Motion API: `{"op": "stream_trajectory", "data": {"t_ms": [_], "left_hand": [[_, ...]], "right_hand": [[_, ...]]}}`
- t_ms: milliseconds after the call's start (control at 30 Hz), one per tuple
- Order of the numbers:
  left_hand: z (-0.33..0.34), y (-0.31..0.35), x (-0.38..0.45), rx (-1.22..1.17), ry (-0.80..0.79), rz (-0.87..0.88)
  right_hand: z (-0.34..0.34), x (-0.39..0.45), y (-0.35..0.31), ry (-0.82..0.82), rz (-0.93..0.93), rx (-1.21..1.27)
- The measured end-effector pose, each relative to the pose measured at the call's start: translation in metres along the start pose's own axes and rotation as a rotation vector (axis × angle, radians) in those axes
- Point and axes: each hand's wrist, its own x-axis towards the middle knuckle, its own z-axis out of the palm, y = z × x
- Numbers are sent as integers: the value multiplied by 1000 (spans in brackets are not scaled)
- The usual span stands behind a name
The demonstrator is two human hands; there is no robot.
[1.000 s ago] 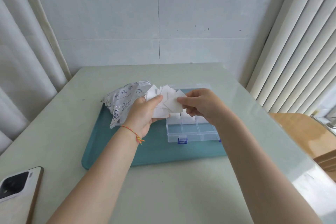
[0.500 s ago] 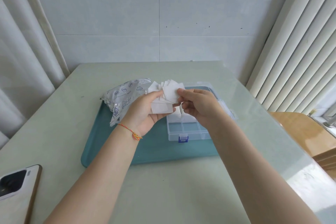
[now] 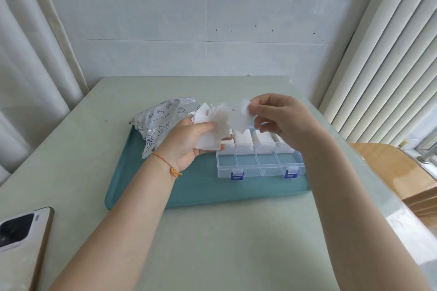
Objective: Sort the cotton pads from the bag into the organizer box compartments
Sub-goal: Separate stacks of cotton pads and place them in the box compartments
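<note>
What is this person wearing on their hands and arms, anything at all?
Very little. Both forearms are bare, with no sleeves in view and no gloves. The left hand has a thin braided cord bracelet at the wrist, orange-red with a small multicoloured tassel. The right hand shows no ring, watch or band.

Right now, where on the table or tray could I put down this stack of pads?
Free patches: the tray floor between the bag and the box; the table between phone and your arms; the far table behind the bag. Crowded: the box's middle row, full of pads.
</note>
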Motion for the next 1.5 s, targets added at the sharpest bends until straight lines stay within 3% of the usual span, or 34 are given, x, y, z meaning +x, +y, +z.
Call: {"op": "stream_trajectory", "data": {"t_ms": [200,633,867,1067,1233,1333,1500], "left_hand": [[5,2,-2,-14,-75,-69],[5,1,-1,-36,-15,-101],[8,1,-3,-28,-2,-113],[9,0,-2,-68,-16,-141],[4,1,1,-147,16,-151],[6,1,0,-174,-8,-187],[9,-5,3,-160,-67,-243]], "right_hand": [[23,6,10,117,-23,-329],[32,8,15,136,-148,-482],[34,5,13,120,-131,-429],[36,3,10,84,-196,-544],[19,0,-2,138,-176,-217],[15,-5,-7,78,-180,-124],[35,-8,-6,-102,-206,-369]]}}
